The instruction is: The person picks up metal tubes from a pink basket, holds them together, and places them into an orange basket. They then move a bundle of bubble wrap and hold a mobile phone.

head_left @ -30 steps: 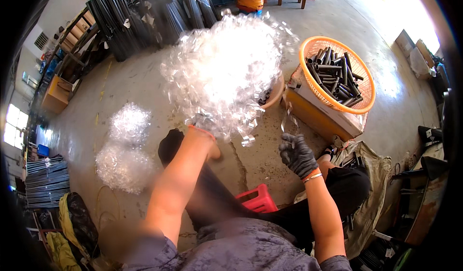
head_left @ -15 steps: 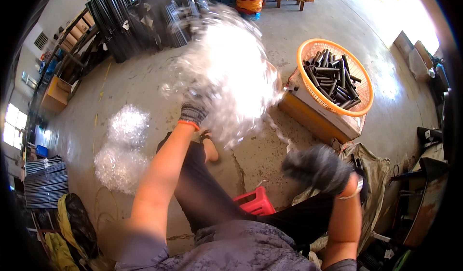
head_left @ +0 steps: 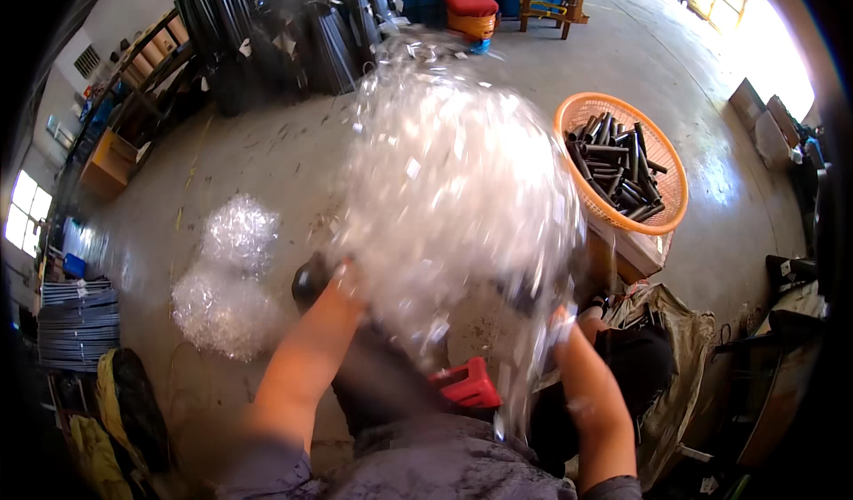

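Observation:
A big, shiny tangle of clear plastic strips or film (head_left: 462, 180) hangs in front of me, smeared by motion. My left hand (head_left: 349, 278) is at its lower left edge, the fingers buried in the plastic, and it bears the tangle. My gloved right hand (head_left: 526, 297) is at the lower right side, mostly covered by plastic, so its fingers do not show. Loose strands trail down beside my right wrist. Two rounded bundles of similar clear plastic, an upper one (head_left: 240, 233) and a lower one (head_left: 224, 312), lie on the floor to the left.
An orange basket (head_left: 673, 158) of short black tubes stands on a box (head_left: 644, 253) at right. A red plastic stool (head_left: 469, 384) sits between my legs. Black bundled lengths (head_left: 235, 38) stand at the far left; a red-topped stool (head_left: 471, 7) is at the back.
My right hand has moved up and in from the lower right to the plastic tangle. The tangle has shifted right and nearer, and it looks more spread out.

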Action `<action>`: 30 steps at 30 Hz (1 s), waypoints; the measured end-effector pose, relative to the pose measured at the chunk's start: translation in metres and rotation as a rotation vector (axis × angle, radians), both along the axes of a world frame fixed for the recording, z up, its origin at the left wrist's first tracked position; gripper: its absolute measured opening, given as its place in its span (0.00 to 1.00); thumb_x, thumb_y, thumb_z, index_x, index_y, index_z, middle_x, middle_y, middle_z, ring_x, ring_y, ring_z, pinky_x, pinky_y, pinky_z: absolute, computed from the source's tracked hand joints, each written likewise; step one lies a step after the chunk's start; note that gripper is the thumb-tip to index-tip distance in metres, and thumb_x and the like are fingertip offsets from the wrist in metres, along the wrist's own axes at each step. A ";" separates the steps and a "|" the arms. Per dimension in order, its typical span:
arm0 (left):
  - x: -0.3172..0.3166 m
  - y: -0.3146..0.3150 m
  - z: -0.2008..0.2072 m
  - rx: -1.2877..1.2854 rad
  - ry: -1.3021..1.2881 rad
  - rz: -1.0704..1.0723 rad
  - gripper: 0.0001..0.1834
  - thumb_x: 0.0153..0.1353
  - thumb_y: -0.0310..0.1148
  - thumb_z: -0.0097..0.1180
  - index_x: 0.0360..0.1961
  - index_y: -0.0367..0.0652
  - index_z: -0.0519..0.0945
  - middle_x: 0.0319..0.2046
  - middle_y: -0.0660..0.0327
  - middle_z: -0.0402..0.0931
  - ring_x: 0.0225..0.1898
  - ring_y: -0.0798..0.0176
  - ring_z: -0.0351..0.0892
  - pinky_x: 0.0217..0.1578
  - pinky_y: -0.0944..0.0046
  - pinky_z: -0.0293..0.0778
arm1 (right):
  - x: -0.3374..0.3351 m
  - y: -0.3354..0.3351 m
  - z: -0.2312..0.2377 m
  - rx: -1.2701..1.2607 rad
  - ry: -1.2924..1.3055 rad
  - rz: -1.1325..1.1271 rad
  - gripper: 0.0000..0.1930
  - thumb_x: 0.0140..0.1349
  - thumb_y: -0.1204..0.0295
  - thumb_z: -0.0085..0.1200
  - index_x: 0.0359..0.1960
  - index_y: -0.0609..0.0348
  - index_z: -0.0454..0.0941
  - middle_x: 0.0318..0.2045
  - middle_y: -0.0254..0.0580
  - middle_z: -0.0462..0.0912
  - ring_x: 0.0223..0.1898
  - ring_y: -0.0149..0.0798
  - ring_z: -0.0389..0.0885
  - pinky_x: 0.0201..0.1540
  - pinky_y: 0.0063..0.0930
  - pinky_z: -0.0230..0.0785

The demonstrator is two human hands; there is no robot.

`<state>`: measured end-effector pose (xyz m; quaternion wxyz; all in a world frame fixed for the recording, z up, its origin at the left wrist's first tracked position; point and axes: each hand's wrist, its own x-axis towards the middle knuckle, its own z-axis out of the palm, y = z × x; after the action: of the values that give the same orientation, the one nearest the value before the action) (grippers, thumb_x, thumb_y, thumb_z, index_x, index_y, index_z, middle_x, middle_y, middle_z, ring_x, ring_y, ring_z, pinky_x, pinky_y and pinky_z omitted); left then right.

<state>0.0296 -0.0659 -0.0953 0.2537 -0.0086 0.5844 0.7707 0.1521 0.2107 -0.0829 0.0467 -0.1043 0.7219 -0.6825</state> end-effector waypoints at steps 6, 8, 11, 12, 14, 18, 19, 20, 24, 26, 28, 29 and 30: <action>-0.040 -0.062 -0.035 0.072 -0.371 0.000 0.27 0.65 0.47 0.34 0.59 0.41 0.65 0.58 0.56 0.62 0.57 0.59 0.62 0.57 0.63 0.60 | 0.022 0.008 0.075 0.759 0.180 0.227 0.09 0.55 0.72 0.57 0.37 0.61 0.78 0.31 0.46 0.81 0.34 0.45 0.80 0.37 0.30 0.73; -0.032 -0.057 -0.030 0.006 -0.413 -0.236 0.27 0.65 0.47 0.34 0.58 0.41 0.65 0.58 0.55 0.63 0.57 0.59 0.62 0.57 0.63 0.60 | 0.006 0.033 0.127 0.639 0.427 0.241 0.07 0.55 0.72 0.58 0.34 0.62 0.78 0.28 0.44 0.81 0.29 0.41 0.80 0.35 0.28 0.73; -0.008 -0.016 0.006 -0.431 0.104 -0.669 0.27 0.65 0.47 0.35 0.58 0.41 0.65 0.58 0.56 0.62 0.58 0.59 0.62 0.57 0.62 0.60 | -0.029 0.072 0.161 0.300 0.216 0.199 0.05 0.57 0.75 0.55 0.32 0.63 0.77 0.28 0.38 0.80 0.30 0.32 0.77 0.33 0.25 0.72; 0.005 -0.002 0.008 -0.471 0.200 -0.674 0.27 0.65 0.47 0.36 0.58 0.41 0.65 0.58 0.56 0.62 0.58 0.59 0.62 0.57 0.62 0.60 | -0.039 0.074 0.148 0.240 0.243 0.110 0.05 0.57 0.74 0.55 0.32 0.63 0.78 0.29 0.38 0.80 0.32 0.32 0.78 0.35 0.24 0.72; 0.039 0.013 0.025 -0.569 0.367 -0.589 0.27 0.64 0.47 0.37 0.59 0.41 0.65 0.59 0.56 0.62 0.58 0.59 0.61 0.57 0.62 0.60 | -0.062 0.066 0.126 0.078 0.325 -0.038 0.07 0.58 0.71 0.54 0.32 0.63 0.78 0.30 0.39 0.80 0.35 0.31 0.78 0.38 0.23 0.73; 0.076 0.059 0.014 -0.470 0.469 -0.339 0.27 0.64 0.47 0.38 0.59 0.41 0.65 0.59 0.56 0.62 0.58 0.59 0.61 0.57 0.62 0.60 | -0.052 0.042 0.026 -0.930 -0.331 -0.222 0.12 0.59 0.68 0.51 0.39 0.63 0.76 0.37 0.44 0.79 0.40 0.37 0.77 0.42 0.27 0.72; 0.073 0.073 0.011 -0.439 0.489 -0.304 0.27 0.64 0.47 0.39 0.59 0.41 0.65 0.59 0.56 0.62 0.58 0.59 0.61 0.57 0.62 0.60 | -0.044 0.037 0.015 -0.826 -0.311 -0.246 0.12 0.58 0.68 0.51 0.40 0.63 0.75 0.38 0.44 0.79 0.41 0.37 0.77 0.42 0.27 0.71; 0.077 0.067 0.008 -0.444 0.474 -0.248 0.27 0.64 0.47 0.39 0.59 0.41 0.65 0.59 0.56 0.62 0.58 0.59 0.61 0.57 0.61 0.60 | -0.038 0.019 -0.007 -0.727 -0.316 -0.230 0.12 0.58 0.69 0.51 0.40 0.64 0.75 0.38 0.44 0.78 0.41 0.37 0.77 0.43 0.27 0.71; 0.092 0.073 0.006 -0.397 0.501 -0.115 0.27 0.63 0.47 0.41 0.59 0.41 0.65 0.59 0.56 0.62 0.59 0.59 0.60 0.57 0.61 0.61 | 0.000 -0.015 -0.041 -0.363 -0.243 -0.195 0.13 0.58 0.71 0.51 0.43 0.64 0.73 0.41 0.44 0.77 0.43 0.37 0.76 0.46 0.28 0.69; 0.099 0.079 0.005 -0.366 0.510 -0.072 0.28 0.63 0.47 0.41 0.59 0.42 0.65 0.60 0.57 0.61 0.59 0.60 0.60 0.57 0.61 0.61 | 0.019 -0.014 -0.048 -0.252 -0.220 -0.192 0.14 0.57 0.71 0.51 0.45 0.64 0.72 0.42 0.44 0.77 0.44 0.37 0.75 0.47 0.28 0.68; 0.104 0.089 0.007 -0.315 0.509 -0.050 0.28 0.62 0.47 0.42 0.59 0.42 0.66 0.60 0.57 0.61 0.59 0.60 0.60 0.57 0.61 0.61 | 0.031 -0.009 -0.051 -0.155 -0.208 -0.202 0.15 0.57 0.72 0.51 0.46 0.64 0.71 0.43 0.44 0.76 0.46 0.37 0.74 0.49 0.29 0.67; 0.102 0.096 0.007 -0.278 0.517 -0.042 0.28 0.62 0.47 0.43 0.59 0.42 0.66 0.60 0.57 0.61 0.59 0.60 0.60 0.57 0.61 0.61 | 0.034 -0.006 -0.051 -0.106 -0.188 -0.222 0.16 0.57 0.73 0.51 0.47 0.64 0.71 0.44 0.44 0.76 0.46 0.37 0.74 0.50 0.29 0.66; 0.103 0.096 0.008 -0.257 0.513 -0.030 0.28 0.62 0.47 0.43 0.59 0.42 0.66 0.60 0.57 0.61 0.59 0.60 0.60 0.57 0.61 0.61 | 0.036 -0.004 -0.051 -0.073 -0.175 -0.217 0.16 0.57 0.73 0.51 0.48 0.64 0.70 0.45 0.44 0.75 0.47 0.37 0.74 0.50 0.29 0.65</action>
<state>0.1321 0.0306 -0.0875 0.1058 0.1633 0.7225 0.6634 0.1881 0.2067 -0.1335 0.0317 0.0326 0.6969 -0.7158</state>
